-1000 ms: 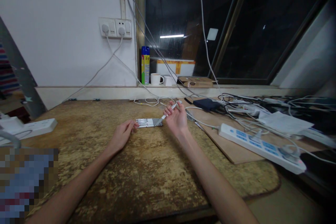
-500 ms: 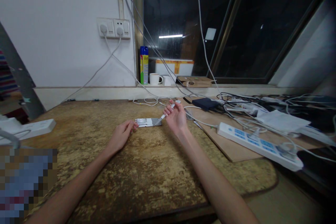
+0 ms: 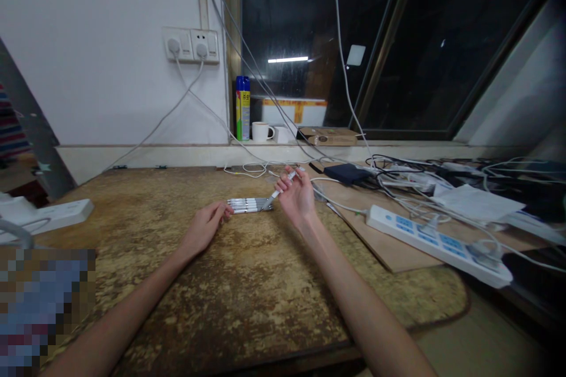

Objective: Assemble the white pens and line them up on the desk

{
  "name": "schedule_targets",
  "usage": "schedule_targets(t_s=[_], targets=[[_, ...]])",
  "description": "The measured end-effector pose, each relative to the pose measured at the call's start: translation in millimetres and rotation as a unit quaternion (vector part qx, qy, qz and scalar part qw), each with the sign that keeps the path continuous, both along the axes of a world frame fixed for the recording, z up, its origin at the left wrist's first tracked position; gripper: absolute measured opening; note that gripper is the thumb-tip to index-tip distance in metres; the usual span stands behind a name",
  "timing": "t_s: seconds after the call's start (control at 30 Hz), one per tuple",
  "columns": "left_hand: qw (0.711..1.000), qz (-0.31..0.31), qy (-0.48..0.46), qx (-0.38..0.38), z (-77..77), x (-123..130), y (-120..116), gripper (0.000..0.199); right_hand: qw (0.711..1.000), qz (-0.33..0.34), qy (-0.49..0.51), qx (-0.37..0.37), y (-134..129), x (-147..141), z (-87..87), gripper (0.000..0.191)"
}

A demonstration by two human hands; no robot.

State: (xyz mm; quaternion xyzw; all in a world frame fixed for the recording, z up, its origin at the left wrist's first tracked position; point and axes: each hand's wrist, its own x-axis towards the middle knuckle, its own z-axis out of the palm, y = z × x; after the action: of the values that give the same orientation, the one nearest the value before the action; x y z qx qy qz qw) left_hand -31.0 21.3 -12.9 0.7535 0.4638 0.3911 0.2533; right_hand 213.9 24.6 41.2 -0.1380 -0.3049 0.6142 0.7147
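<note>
A row of several white-and-grey pens lies side by side on the worn wooden table. At their left ends is my left hand, resting low with its fingers curled together and the fingertips against the nearest pen ends. My right hand, palm turned up, pinches a single white-and-grey pen between thumb and fingers. This pen slants down to the left, its grey lower end over the right ends of the row. Whether it touches them I cannot tell.
A white power strip and a thin board lie to the right, with tangled cables behind. Another power strip is at the left. On the sill stand a spray can, a mug and a cardboard box.
Both hands stay almost where they were, and the pen in my right hand keeps nearly the same slant. The view has shifted very slightly.
</note>
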Motion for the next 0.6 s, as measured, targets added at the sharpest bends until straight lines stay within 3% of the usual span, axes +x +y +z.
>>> schedule_targets(t_s=[0.4,0.6], targets=[[1.0,-0.009,0.001,0.007,-2.6,-1.3,2.5,0.045,1.0,0.007,0.005,0.007,-2.5,2.5,3.4,0.029],[0.998,-0.026,-0.049,-0.005,-3.2,1.2,2.6,0.04,0.999,-0.002,-0.044,0.026,3.3,-1.4,0.2,0.011]])
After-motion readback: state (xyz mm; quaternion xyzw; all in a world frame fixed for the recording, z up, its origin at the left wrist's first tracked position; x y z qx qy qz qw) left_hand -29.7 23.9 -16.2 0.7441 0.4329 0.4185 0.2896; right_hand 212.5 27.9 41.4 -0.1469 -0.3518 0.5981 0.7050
